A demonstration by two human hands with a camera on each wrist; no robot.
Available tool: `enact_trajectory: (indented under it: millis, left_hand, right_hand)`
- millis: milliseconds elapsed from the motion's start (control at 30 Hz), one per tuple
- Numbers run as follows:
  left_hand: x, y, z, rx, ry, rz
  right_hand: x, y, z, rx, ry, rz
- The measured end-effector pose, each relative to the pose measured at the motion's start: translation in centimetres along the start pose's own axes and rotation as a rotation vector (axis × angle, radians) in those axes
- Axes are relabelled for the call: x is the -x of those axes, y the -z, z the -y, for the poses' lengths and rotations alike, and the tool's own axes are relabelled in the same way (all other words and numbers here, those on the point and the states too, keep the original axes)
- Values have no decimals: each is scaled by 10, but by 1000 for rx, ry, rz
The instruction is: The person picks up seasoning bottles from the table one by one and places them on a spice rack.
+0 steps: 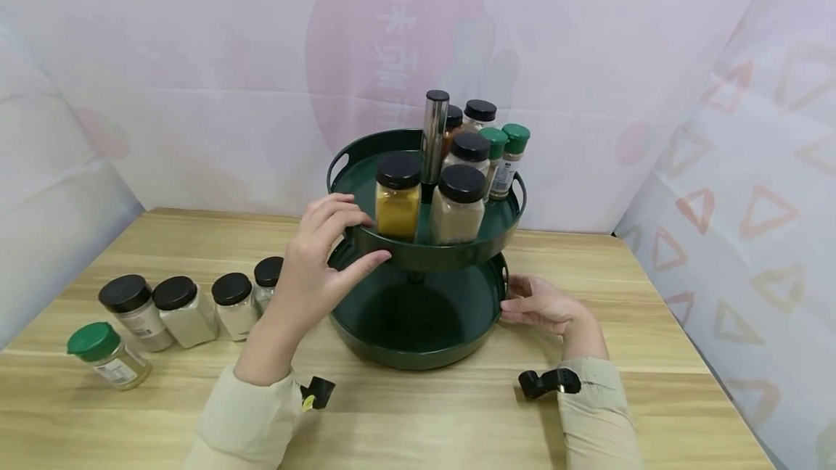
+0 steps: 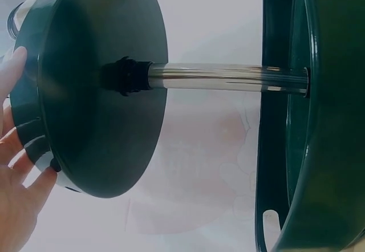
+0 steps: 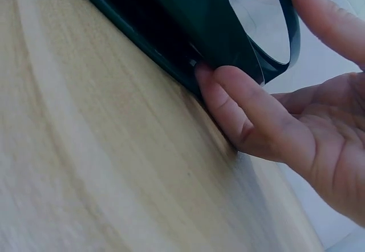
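Observation:
A dark green two-tier turntable rack stands on the table, its upper tray [image 1: 431, 258] and lower tray [image 1: 418, 357] joined by a metal post [image 2: 205, 76]. My left hand [image 1: 320, 260] is at the upper tray's left side, fingertips at the rim and thumb spread just below it; in the left wrist view its fingers [image 2: 43, 186] touch the outer wall. At the lower tray's right side, my right hand [image 1: 538, 303] rests its fingertips near the handle cutout [image 3: 259, 15], low by the wooden table. The upper tray holds a yellow spice jar [image 1: 397, 212], a beige spice jar [image 1: 457, 217] and several others.
Left on the table stand several black-lidded spice jars [image 1: 186, 314] and a green-lidded jar [image 1: 117, 365], partly behind my left forearm. Two green-capped bottles [image 1: 508, 165] stand at the upper tray's right. A printed cloth [image 1: 228, 93] hangs behind the table.

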State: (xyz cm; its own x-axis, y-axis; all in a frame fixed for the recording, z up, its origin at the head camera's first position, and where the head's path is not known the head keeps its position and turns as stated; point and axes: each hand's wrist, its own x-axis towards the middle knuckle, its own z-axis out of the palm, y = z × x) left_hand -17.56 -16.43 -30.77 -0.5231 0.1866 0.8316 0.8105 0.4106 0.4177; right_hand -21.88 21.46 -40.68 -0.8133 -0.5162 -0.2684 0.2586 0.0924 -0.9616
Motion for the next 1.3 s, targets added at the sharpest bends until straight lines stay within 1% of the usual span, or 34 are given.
enact_trajectory:
  millis: [200, 333, 467, 600, 733, 867, 967, 1067, 1167, 1300]
  left_hand:
    - [3, 4, 0, 62, 52, 3]
    - [5, 11, 0, 77, 110, 14]
    - [8, 24, 2, 101, 204, 29]
    - [11, 42, 5, 77, 256, 27]
    - [16, 63, 8, 27, 258, 10]
    - [22, 88, 13, -36, 266, -6]
    - [27, 111, 15, -73, 296, -32]
    - [36, 135, 20, -114, 340, -49]
    - [49, 160, 33, -125, 375, -46]
    - [73, 190, 61, -104, 396, -18]
  right_hand:
    - [-1, 1, -2, -1, 3, 4]
    - [-2, 0, -3, 0, 1, -2]
    - [0, 1, -3, -2, -1, -11]
    - [4, 2, -3, -14, 4, -14]
    - [5, 2, -2, -16, 6, -27]
    - [4, 1, -3, -15, 3, -37]
    - [3, 0, -5, -11, -3, -38]
    - [1, -1, -5, -2, -4, -38]
    - [0, -2, -4, 0, -3, -50]
    - [1, -3, 0, -9, -6, -63]
